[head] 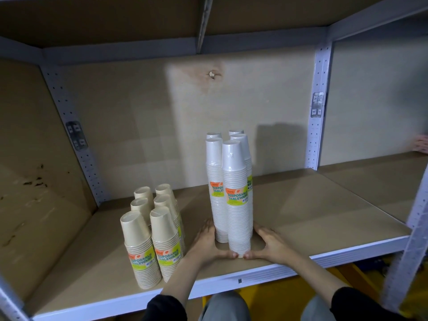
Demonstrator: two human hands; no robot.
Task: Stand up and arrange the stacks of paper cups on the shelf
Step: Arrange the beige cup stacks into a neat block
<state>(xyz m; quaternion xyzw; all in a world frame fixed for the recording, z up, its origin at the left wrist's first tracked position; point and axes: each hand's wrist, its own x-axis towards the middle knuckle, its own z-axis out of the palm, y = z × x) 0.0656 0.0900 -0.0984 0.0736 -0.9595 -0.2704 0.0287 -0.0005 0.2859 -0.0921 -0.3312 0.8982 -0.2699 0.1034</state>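
Note:
Several tall stacks of white paper cups (pixel 236 181), wrapped and labelled "Disposable Tableware", stand upright in a tight cluster near the middle of the shelf board (pixel 312 205). My left hand (pixel 207 242) and my right hand (pixel 269 243) cup the base of the cluster from either side. Their thumbs lie along the front of the nearest stack, tips almost meeting. To the left stand several shorter stacks of beige paper cups (pixel 152 230) in two rows, upright, close to the shelf's front edge.
The shelf's white metal front rail (pixel 254 274) runs below my hands. Perforated uprights stand at the back left (pixel 76 140), back right (pixel 317 112) and front right (pixel 414 239). Bare board lies right of the white stacks. Someone else's fingers (pixel 421 143) show at the far right edge.

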